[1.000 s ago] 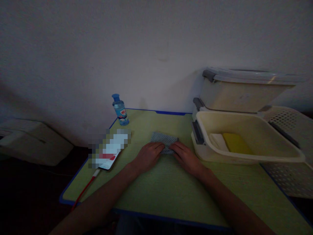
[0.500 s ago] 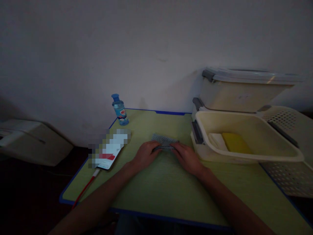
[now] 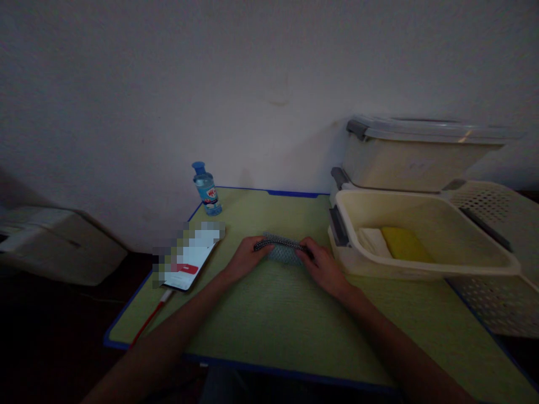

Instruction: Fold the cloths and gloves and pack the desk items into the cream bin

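A small grey patterned cloth [image 3: 284, 253], folded over with a dark checked band along its upper fold, is held in the middle of the table. My left hand [image 3: 247, 257] grips its left end, thumb on the near side. At the right end my right hand [image 3: 323, 266] pinches the cloth between thumb and fingers. The band bows slightly upward between the two hands, and a paler grey part hangs below it. Some fingertips are hidden behind the cloth.
A blue bottle [image 3: 207, 189] stands at the back left, above a phone [image 3: 191, 261] with a red cable [image 3: 147, 325]. To the right, a cream bin [image 3: 345, 258] contains a yellow folded cloth [image 3: 404, 244] and a white one [image 3: 373, 242]. A lidded box [image 3: 404, 163] stands behind it.
Both hands have turned the cloth: its dark band has risen and now bows upward, with the paler part below it. The hands have moved slightly apart. The surrounding things stay put.
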### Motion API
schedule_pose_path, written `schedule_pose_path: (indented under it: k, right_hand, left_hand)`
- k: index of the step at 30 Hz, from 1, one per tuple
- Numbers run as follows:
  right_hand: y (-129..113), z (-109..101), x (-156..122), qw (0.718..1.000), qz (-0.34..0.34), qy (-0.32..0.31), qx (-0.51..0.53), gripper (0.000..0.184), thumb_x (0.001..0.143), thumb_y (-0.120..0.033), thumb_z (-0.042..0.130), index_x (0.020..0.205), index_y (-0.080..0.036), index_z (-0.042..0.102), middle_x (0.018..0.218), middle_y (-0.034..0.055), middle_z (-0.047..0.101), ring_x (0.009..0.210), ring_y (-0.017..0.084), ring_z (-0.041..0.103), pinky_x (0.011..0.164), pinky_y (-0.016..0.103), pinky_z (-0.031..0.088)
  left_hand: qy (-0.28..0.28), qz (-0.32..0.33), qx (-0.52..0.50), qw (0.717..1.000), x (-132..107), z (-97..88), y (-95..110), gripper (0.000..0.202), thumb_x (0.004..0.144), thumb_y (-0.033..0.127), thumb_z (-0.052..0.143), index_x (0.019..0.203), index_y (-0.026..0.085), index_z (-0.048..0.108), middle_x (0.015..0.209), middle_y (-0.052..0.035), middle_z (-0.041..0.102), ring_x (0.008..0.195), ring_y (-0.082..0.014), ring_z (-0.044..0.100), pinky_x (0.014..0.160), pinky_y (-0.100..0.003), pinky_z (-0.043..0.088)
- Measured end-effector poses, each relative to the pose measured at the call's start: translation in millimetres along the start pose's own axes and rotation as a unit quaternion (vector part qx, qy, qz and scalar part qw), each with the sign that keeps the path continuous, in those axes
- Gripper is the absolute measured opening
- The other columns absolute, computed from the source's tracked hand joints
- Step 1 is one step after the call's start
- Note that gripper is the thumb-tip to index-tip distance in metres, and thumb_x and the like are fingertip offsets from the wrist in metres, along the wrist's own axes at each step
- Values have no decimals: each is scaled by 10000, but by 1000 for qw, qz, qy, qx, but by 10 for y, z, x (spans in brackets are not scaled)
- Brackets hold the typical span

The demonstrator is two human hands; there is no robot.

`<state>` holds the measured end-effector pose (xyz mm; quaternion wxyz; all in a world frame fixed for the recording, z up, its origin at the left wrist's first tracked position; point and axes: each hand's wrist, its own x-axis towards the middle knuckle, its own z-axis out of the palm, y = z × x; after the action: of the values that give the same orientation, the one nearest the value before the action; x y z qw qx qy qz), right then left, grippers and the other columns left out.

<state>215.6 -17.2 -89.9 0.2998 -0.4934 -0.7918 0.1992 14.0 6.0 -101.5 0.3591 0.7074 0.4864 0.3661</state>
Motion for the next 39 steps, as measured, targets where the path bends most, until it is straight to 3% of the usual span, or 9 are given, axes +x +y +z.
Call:
schedule_pose_path:
  k: [8, 18, 21, 25, 30, 35, 39]
  right_hand:
    - [-1, -1, 41, 998, 48, -19, 36, 107, 829, -257, 403, 745, -198, 436, 624, -12, 490, 595, 146, 499, 555, 243, 357]
    - [-7, -14, 46, 996, 72, -42, 25, 105, 803, -192, 434, 700, -187, 451, 664, 13, 532, 656, 161, 528, 605, 257, 374]
    - [-4, -15, 35, 997, 61, -35, 36, 54, 803, -164, 431, 811, -181, 482, 756, 28, 580, 710, 161, 554, 638, 259, 394]
    - [16, -7, 26, 998, 22, -25, 45, 129, 811, -145, 423, 910, -182, 496, 834, 38, 607, 757, 162, 573, 681, 271, 418]
    - [37, 17, 29, 999, 3, -26, 35, 146, 826, -143, 421, 903, -172, 542, 836, 51, 623, 784, 172, 587, 717, 296, 447]
    - [40, 35, 12, 1000, -27, 1, 11, 259, 847, -154, 417, 1063, -191, 556, 996, 75, 620, 913, 189, 580, 815, 348, 449]
    - [34, 28, 10, 998, -56, -16, 13, 264, 858, -138, 408, 1019, -189, 611, 929, 70, 616, 870, 175, 580, 801, 334, 459]
  left_hand:
    - [21, 9, 28, 999, -10, 37, 3, 275, 760, 372, 512, 615, 140, 535, 555, 32, 505, 562, -115, 455, 531, -214, 332]
    - [37, 3, 55, 998, -20, 30, -9, 332, 757, 402, 541, 554, 144, 498, 485, 53, 404, 486, -93, 369, 465, -212, 250]
    - [46, 13, 58, 997, -13, 26, -18, 255, 768, 362, 541, 638, 142, 546, 551, 35, 494, 546, -112, 451, 510, -212, 322]
    - [41, 47, 37, 997, -9, 22, -21, 161, 786, 273, 525, 859, 151, 602, 791, -13, 641, 751, -146, 571, 689, -232, 421]
    - [37, 48, 38, 997, -2, 36, -40, 193, 815, 270, 494, 808, 149, 644, 774, -28, 676, 743, -160, 602, 698, -244, 444]
    - [38, 43, 43, 997, 2, 46, -60, 209, 817, 281, 503, 797, 151, 665, 737, -20, 686, 697, -162, 610, 654, -242, 453]
    - [33, 48, 48, 997, -9, 45, -45, 216, 824, 275, 500, 807, 152, 677, 742, -22, 694, 704, -166, 619, 664, -248, 462]
